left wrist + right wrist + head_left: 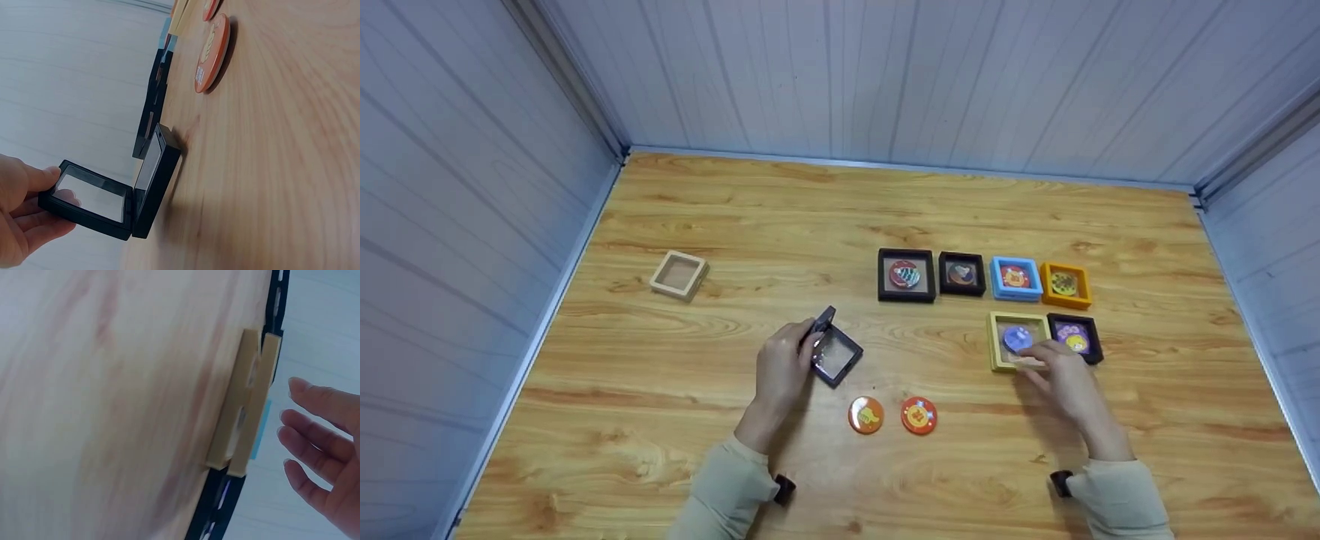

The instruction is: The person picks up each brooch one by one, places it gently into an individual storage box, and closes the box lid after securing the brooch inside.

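Note:
My left hand pinches one half of a black hinged display frame between thumb and fingers. That frame is spread at its hinge, its other half resting on the table, and no badge shows inside. Just above a pale yellow display frame hovers my right hand, its fingers loosely bent, apart from the frame and holding nothing. Behind the clear window of the yellow frame is a purple round badge. Nearer me lie an orange badge and a red badge, side by side on the wood.
A cream frame lies at the left. At the right, a large black frame, a smaller black frame, a blue frame and an orange frame form a row, each with a badge. A black frame adjoins the yellow one.

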`<state>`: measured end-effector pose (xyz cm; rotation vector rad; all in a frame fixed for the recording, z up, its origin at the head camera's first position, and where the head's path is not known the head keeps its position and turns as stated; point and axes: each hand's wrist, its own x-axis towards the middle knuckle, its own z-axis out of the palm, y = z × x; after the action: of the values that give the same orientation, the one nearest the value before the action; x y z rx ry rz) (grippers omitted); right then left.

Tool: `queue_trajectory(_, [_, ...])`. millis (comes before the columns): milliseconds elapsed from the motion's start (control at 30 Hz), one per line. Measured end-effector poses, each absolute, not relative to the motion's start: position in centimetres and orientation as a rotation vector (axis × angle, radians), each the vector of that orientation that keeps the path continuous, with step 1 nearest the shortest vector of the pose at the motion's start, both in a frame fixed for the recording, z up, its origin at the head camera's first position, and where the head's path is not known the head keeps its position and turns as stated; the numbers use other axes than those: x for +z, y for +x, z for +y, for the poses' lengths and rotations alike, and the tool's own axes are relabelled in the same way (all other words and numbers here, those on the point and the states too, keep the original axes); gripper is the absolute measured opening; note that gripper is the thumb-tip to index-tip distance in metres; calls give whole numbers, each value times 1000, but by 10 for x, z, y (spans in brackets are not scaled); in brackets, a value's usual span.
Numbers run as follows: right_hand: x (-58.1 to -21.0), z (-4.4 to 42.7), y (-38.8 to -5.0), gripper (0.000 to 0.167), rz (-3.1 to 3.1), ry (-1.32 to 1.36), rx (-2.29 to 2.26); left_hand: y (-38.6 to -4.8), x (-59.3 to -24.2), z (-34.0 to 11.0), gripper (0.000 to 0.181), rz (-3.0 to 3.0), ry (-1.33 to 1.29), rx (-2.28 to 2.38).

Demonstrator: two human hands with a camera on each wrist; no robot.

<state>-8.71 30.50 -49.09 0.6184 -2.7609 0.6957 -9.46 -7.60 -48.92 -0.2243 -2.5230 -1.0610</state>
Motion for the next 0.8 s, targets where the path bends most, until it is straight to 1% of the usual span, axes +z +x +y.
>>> queue_trajectory(300, [-484,272,-79,25,-2722,754,801,-94,-492,-74,18,-2534,-220,-1079])
queue_trajectory(633, [-486,242,-72,28,-2852,880,848,-94,-494,-74,19,-2527,-215,-1086])
queue_trajectory(800, [-488,231,-69,33,-2868,972,850,-94,-495,-74,20,-2526,-220,-1078])
